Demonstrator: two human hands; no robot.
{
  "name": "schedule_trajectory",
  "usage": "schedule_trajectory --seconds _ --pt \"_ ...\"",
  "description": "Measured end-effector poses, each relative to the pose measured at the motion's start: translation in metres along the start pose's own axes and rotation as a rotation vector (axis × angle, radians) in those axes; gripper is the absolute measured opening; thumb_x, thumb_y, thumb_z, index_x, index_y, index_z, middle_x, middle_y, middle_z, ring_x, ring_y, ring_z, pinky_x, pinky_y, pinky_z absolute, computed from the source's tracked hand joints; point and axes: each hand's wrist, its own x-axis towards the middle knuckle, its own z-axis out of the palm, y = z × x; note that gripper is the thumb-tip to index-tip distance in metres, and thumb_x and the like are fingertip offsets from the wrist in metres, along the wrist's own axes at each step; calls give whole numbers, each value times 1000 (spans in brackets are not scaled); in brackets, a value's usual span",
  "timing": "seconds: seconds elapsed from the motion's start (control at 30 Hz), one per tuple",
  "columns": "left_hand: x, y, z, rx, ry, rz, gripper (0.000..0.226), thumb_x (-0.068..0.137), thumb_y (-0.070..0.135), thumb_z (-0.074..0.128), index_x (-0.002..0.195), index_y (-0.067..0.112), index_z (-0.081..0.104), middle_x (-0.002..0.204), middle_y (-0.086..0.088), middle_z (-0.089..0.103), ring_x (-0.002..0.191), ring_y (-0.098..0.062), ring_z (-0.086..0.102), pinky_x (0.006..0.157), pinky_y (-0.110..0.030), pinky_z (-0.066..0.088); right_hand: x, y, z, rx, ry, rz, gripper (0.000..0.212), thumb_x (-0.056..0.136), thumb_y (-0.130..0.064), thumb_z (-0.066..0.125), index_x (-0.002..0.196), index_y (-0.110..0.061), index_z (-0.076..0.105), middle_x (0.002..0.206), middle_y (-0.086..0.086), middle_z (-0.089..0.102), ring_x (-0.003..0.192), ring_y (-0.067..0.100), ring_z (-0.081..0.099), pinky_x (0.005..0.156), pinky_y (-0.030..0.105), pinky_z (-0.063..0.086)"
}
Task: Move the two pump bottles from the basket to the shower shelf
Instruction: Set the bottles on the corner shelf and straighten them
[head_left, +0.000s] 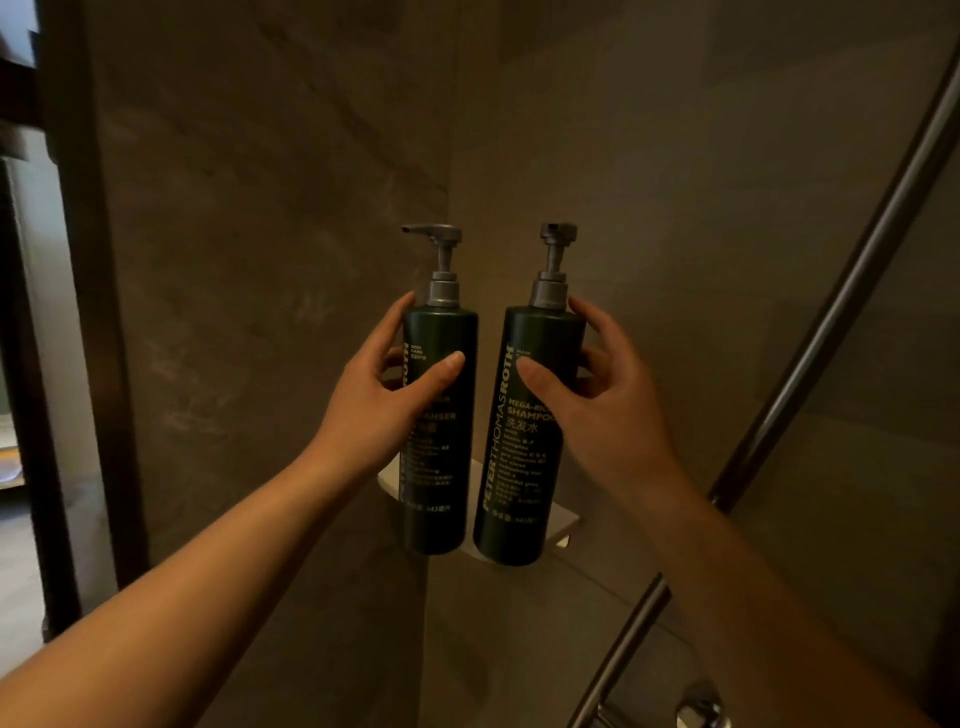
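Observation:
Two dark green pump bottles with grey pumps stand upright side by side in the shower corner. My left hand (384, 400) is wrapped around the left bottle (441, 499), labelled cleanser, its spout pointing left. My right hand (592, 400) grips the right bottle (519, 467), labelled shampoo. Both bottles are at the small white corner shelf (563, 519); their bases hide most of it, and I cannot tell whether they rest on it or hover just above. No basket is in view.
Grey stone walls meet in the corner behind the bottles. A slanted metal shower rail (810, 364) runs along the right wall, with a chrome fitting (701, 709) at the bottom. A dark door frame (78, 312) stands at the left.

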Motion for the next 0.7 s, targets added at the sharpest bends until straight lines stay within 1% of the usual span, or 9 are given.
schedule_trajectory --seconds 0.07,0.13,0.23,0.37,0.43,0.5,0.6,0.7 --pt "7 -5 1 -18 -3 -1 79 69 52 65 139 47 29 106 33 45 79 34 44 63 -8 43 5 3 2 0 7 4 62 77 -22 71 129 -41 43 114 -7 62 102 7 59 79 29 53" --pt "14 -11 1 -35 -13 11 79 70 51 65 140 45 29 105 34 43 78 35 43 58 -4 44 10 6 6 -10 14 -1 60 77 -20 71 125 -44 44 115 -7 61 103 8 59 80 31 53" --pt "25 -22 0 -61 -31 37 80 71 49 65 141 42 28 103 34 42 77 36 42 55 3 38 17 14 12 -42 32 -14 59 77 -19 71 122 -48 45 116 -6 62 105 9 59 81 33 53" --pt "42 -40 -4 -119 -94 44 81 70 48 66 141 43 28 105 33 44 80 35 43 57 3 39 27 27 23 -94 72 -28 60 77 -20 71 124 -48 45 114 -11 62 102 3 59 76 24 53" --pt "51 -49 -4 -141 -122 52 81 69 48 65 141 42 29 103 32 45 81 34 44 57 3 38 31 33 29 -124 104 -33 59 76 -21 71 120 -52 45 113 -13 61 100 -1 59 74 22 53" --pt "60 -59 -3 -171 -151 53 80 69 48 65 140 43 29 103 31 46 82 33 45 58 3 39 35 38 35 -160 135 -38 58 76 -22 72 116 -55 45 113 -13 62 100 -3 59 73 21 53" --pt "73 -74 0 -225 -186 38 79 68 48 65 138 46 30 105 31 47 83 33 45 59 2 40 42 45 43 -202 173 -39 58 76 -21 72 116 -54 46 115 -11 62 102 -1 59 75 22 53" --pt "80 -86 5 -276 -217 39 77 67 47 66 136 48 31 106 31 47 83 32 46 59 1 41 44 51 48 -236 204 -39 57 76 -21 72 111 -58 46 114 -13 63 101 -2 59 74 20 53"
